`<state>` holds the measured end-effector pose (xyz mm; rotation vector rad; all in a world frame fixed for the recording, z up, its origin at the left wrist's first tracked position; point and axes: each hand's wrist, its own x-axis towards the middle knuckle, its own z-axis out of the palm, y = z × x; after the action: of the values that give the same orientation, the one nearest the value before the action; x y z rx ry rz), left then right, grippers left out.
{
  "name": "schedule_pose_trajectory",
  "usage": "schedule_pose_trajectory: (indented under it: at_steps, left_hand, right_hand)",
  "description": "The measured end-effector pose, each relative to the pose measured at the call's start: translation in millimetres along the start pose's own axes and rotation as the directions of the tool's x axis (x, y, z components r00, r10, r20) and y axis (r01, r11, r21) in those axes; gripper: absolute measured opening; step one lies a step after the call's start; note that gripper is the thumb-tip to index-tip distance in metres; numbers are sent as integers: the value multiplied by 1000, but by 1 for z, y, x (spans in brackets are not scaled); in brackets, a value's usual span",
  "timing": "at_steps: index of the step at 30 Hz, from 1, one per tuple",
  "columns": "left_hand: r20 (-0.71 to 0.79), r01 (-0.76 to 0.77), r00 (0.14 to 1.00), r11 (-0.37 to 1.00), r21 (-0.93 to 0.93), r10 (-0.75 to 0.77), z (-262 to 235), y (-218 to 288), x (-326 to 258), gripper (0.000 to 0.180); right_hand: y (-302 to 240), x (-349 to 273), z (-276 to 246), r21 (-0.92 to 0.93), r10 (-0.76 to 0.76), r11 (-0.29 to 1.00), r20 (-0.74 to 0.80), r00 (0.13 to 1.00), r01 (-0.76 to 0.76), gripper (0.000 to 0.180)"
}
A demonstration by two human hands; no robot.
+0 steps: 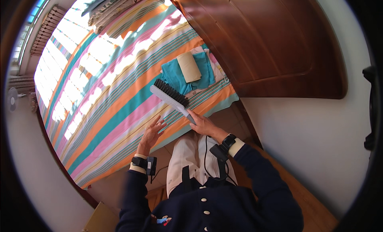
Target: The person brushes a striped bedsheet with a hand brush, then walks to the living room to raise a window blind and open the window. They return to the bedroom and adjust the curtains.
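My right hand point(202, 125) grips the handle of a long grey brush point(170, 97) with black bristles, held over the near corner of a bed with a striped sheet point(115, 108). The brush head points up and left, bristles facing the headboard side. My left hand point(151, 132) hovers open over the sheet's edge, fingers spread, holding nothing, a little left of the brush handle. Both wrists wear dark straps with small devices.
A folded teal cloth point(187, 76) with a beige roll point(189, 66) on it lies near the dark wooden headboard point(275, 44). Folded bedding point(111, 8) sits at the far end. A white wall is at the right, wooden floor below.
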<state>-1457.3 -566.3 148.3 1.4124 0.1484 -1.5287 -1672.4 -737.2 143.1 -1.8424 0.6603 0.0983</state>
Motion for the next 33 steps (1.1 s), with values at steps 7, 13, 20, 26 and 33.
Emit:
schedule_pose_trajectory:
  at_steps: [7,13,20,26,33]
  left_hand:
    - [12,-83,995,884,-460,99,25,-16,75,12]
    - [-297,-463,880,814,-351,372,-20,5,121,12]
    - [-426,-300,801,898,321,420,-74,-15,166,29]
    - [-400,-393,729,818,420,556,-43,-30,164,41]
    - [-347,-461,631,696,551,693,-39,-34,178,50]
  right_hand:
    - [-4,57,18,47,-400,916,162,902,398,57]
    - [110,59,-51,-417,254,717,-588,768,-558,54]
    - [171,59,-74,-491,246,666,-565,787,-561,59]
    - [174,65,-88,-747,88,496,-464,882,-442,40]
    - [185,53,-104,-886,96,302,-338,936,-351,36]
